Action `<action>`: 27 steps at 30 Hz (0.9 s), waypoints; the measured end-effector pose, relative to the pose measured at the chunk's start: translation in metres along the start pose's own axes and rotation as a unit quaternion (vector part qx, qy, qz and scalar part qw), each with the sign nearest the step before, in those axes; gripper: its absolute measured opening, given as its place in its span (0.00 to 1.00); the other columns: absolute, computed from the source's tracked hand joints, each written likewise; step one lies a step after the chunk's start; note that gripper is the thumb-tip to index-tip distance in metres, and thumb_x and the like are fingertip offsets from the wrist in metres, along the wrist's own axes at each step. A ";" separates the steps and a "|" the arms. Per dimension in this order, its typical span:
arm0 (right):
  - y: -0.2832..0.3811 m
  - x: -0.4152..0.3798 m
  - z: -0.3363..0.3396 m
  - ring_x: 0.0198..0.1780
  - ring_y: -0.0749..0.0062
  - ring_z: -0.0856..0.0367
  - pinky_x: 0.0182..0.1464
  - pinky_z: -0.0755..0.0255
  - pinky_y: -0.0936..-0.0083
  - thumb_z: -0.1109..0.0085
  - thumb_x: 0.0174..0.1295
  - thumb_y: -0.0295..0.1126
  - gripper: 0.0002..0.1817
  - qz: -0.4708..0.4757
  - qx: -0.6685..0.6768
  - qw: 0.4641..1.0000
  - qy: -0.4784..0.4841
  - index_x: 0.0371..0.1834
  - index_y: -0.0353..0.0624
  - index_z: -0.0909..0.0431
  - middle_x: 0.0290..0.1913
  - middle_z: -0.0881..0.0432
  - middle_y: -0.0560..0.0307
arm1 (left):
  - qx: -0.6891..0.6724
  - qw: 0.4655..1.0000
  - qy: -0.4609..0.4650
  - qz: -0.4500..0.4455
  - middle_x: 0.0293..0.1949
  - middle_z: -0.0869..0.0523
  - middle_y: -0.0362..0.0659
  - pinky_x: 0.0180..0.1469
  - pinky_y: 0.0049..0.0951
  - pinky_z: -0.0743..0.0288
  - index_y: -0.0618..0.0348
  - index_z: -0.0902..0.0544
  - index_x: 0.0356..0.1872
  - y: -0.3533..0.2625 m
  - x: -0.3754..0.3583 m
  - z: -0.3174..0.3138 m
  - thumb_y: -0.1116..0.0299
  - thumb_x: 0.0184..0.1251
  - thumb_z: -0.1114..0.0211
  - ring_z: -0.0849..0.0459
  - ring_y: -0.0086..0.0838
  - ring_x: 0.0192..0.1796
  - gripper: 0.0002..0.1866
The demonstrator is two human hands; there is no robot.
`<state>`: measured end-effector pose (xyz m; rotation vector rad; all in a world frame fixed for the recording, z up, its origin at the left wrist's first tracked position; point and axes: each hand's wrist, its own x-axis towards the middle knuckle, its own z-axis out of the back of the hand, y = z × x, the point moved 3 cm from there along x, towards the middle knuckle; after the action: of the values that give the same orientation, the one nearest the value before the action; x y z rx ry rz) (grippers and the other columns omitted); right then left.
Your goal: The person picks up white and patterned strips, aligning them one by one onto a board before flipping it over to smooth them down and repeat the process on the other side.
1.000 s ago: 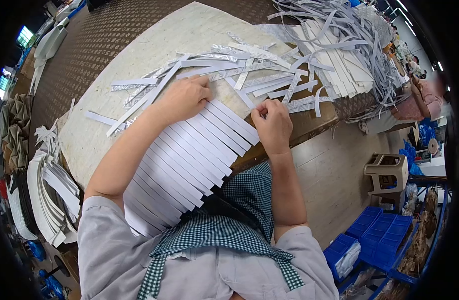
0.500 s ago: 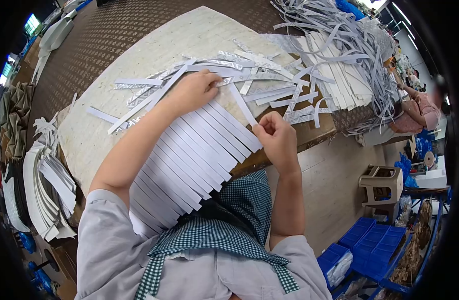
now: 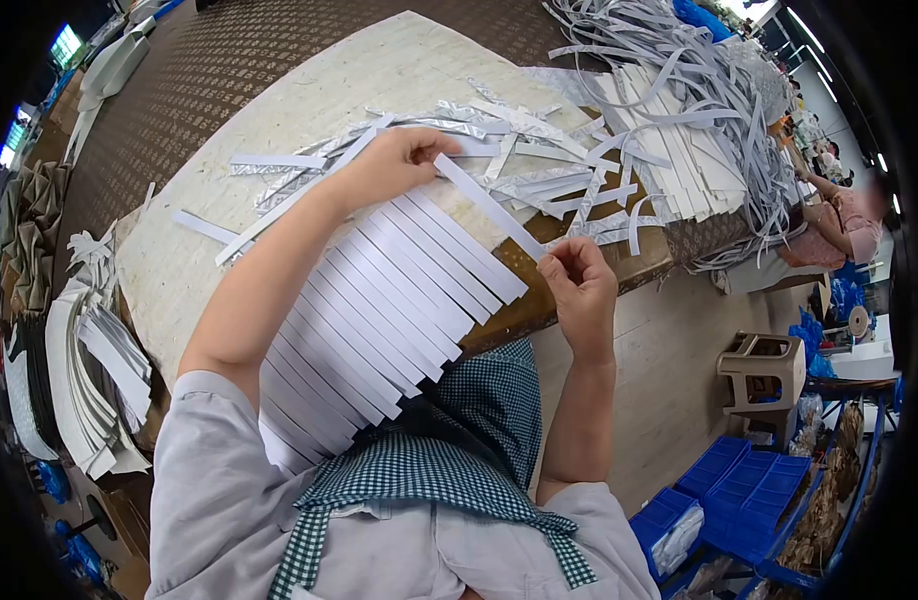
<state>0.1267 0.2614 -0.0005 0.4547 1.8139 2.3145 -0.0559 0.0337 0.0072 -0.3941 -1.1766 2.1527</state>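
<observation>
A single white strip [image 3: 491,208] is stretched at a slant between my two hands. My left hand [image 3: 399,163] has its fingers curled at the strip's upper end, close above the table. At the lower end, the thumb and fingers of my right hand [image 3: 583,292] pinch the strip near the table's front edge. Below it, a row of white strips [image 3: 379,300] lies side by side, overlapping and hanging over the edge towards my apron. Beyond my hands is a loose heap of white and silvery patterned strips [image 3: 539,150].
A tangled pile of long grey strips [image 3: 669,60] and a stack of white strips [image 3: 679,160] lie at the right. More white pieces [image 3: 84,370] hang at the left. A stool [image 3: 764,370], blue crates [image 3: 744,490] and a person [image 3: 839,225] are further right.
The strip has moved away from the heap, down and to the right, with my right hand. My left hand has lifted slightly and its fingers are at the strip's upper end.
</observation>
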 end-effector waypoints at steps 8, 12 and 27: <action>-0.023 0.003 -0.011 0.32 0.89 0.25 0.37 0.28 0.87 0.35 0.66 0.24 0.04 -0.040 0.028 0.999 0.001 0.39 0.38 0.20 0.32 0.20 0.68 | -0.201 0.972 -0.020 0.119 0.32 0.15 0.38 0.36 0.22 0.21 0.64 0.14 0.42 0.005 -0.009 0.007 0.74 0.66 0.34 0.17 0.19 0.34 0.07; -0.023 0.007 -0.016 0.31 0.89 0.26 0.35 0.29 0.86 0.34 0.65 0.25 0.05 -0.035 0.009 0.999 0.009 0.38 0.37 0.20 0.31 0.19 0.68 | -0.041 0.996 -0.023 0.073 0.29 0.14 0.40 0.36 0.26 0.23 0.63 0.13 0.35 0.026 0.002 0.007 0.72 0.62 0.33 0.17 0.23 0.32 0.05; -0.025 0.011 -0.023 0.28 0.83 0.21 0.34 0.26 0.81 0.34 0.61 0.27 0.05 -0.031 -0.085 0.996 0.001 0.36 0.39 0.18 0.27 0.16 0.63 | 0.192 0.980 0.031 0.036 0.35 0.14 0.46 0.42 0.34 0.23 0.62 0.14 0.35 0.025 0.017 0.005 0.71 0.61 0.35 0.17 0.35 0.36 0.06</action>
<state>0.1070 0.2496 -0.0281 0.3662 1.5901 2.4015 -0.0805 0.0320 -0.0099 -0.3307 -0.6981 2.3463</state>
